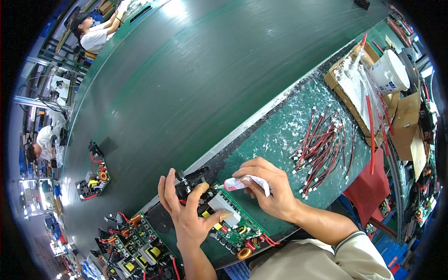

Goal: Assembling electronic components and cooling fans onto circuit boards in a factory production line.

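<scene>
My right hand (268, 189) is closed around a white squeeze tube (235, 184) with red print. The tube's nozzle points left, at the upper edge of a green circuit board (254, 228). That board carries a silver heat sink (224, 206), a copper coil (243, 253) and red wires. My left hand (189, 212) grips the board from the left. Its thumb lies on the heat sink and its bent index finger rests near the nozzle, while the other fingers stretch up beside a black part (186, 182). The spot right under the nozzle is too small to make out.
More circuit boards (140, 254) crowd the lower left. Another board (95, 179) sits on the wide green belt (186, 84). Red-and-black wire leads (322, 149) lie to the right, near a cardboard box (338, 84) and a white bucket (389, 72). Two people work far left.
</scene>
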Demonstrator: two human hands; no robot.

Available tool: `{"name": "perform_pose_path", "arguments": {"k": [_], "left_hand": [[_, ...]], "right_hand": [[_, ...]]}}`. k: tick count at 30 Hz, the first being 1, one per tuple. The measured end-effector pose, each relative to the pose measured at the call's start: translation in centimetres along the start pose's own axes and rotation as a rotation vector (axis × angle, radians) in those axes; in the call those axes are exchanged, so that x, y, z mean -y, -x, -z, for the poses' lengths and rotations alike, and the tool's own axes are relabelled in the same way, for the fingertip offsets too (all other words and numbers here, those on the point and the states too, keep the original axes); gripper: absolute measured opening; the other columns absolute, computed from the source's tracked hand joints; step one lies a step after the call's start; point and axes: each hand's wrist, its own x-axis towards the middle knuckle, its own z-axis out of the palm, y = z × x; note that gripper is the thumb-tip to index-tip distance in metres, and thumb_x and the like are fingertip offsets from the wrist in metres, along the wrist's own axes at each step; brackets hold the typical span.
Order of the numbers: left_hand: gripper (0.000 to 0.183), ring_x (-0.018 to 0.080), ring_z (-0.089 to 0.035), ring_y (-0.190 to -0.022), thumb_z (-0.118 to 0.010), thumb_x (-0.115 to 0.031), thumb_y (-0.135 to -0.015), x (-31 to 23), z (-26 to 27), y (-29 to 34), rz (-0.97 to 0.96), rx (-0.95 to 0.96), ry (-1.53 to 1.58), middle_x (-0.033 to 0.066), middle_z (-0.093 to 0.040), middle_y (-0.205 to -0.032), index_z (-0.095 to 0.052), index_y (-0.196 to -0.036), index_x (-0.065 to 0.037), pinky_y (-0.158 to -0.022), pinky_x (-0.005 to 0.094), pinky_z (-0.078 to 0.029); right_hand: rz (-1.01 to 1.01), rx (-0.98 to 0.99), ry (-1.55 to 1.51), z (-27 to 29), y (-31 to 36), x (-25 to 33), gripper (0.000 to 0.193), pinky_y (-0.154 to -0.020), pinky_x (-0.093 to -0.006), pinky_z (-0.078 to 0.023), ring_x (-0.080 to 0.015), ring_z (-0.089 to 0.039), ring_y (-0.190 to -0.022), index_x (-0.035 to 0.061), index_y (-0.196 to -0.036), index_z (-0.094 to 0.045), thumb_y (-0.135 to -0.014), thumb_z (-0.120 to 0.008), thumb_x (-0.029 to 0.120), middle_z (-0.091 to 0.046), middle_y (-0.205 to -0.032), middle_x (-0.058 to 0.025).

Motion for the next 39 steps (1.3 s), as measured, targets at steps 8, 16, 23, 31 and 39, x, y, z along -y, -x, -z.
{"name": "perform_pose_path", "arguments": {"k": [8, 16, 23, 31, 39], "left_hand": [[0.076, 0.0473, -0.025, -0.141, -0.073, -0.069, -0.068, 0.5, 0.7, 0.7, 0.012, -0.001, 0.019, 0.0210, -0.031, -0.154, -0.066, -0.118, -0.012, -0.112, 0.0587, -0.025], [0.063, 0.0337, -0.048, -0.130, -0.073, -0.009, -0.084, 1.8, 2.0, -0.8, 0.055, -0.137, 0.340, 0.0164, -0.047, -0.142, -0.048, -0.142, -0.008, -0.105, 0.0418, -0.041], [0.041, 0.0307, -0.058, -0.118, -0.072, -0.022, -0.088, 4.9, 1.6, -2.6, 0.158, 0.033, 0.448, 0.0141, -0.057, -0.130, -0.063, -0.125, -0.007, -0.098, 0.0368, -0.046], [0.023, 0.0187, -0.064, -0.098, -0.073, -0.013, -0.085, 3.9, 2.6, -2.4, 0.164, -0.029, 0.509, 0.0079, -0.067, -0.106, -0.072, -0.103, 0.001, -0.088, 0.0290, -0.048], [0.014, 0.0185, -0.065, -0.084, -0.072, -0.006, -0.085, 2.9, 3.8, 2.0, 0.131, -0.168, 0.556, 0.0097, -0.067, -0.093, -0.073, -0.096, 0.001, -0.074, 0.0294, -0.050]], "right_hand": [[-0.005, -0.286, 0.120, 5.1, -2.5, 1.8, 0.022, -0.054, -0.0271, -0.050, -0.0119, -0.061, -0.067, 0.0046, -0.111, -0.067, -0.092, -0.059, -0.004, -0.065, -0.097, -0.0088], [0.076, -0.487, 0.909, 9.8, -0.9, 3.5, 0.072, -0.074, -0.0366, -0.055, -0.0255, -0.066, -0.095, 0.0022, -0.141, -0.043, -0.081, -0.079, 0.018, -0.063, -0.109, -0.0201], [0.282, 0.628, 0.887, 1.7, 17.1, 4.8, 0.048, -0.084, -0.0428, -0.051, -0.0316, -0.061, -0.095, 0.0061, -0.109, -0.062, -0.071, -0.084, 0.025, -0.061, -0.105, -0.0117], [0.137, 0.006, 0.791, -1.5, 18.8, 2.4, 0.020, -0.073, -0.0408, -0.050, -0.0349, -0.061, -0.084, 0.0031, -0.092, -0.061, -0.079, -0.075, 0.008, -0.058, -0.090, -0.0131], [-0.139, 0.380, 0.873, 3.8, 16.0, 6.4, 0.015, -0.066, -0.0477, -0.051, -0.0401, -0.065, -0.076, 0.0028, -0.095, -0.062, -0.091, -0.062, 0.018, -0.065, -0.078, -0.0208]]}}
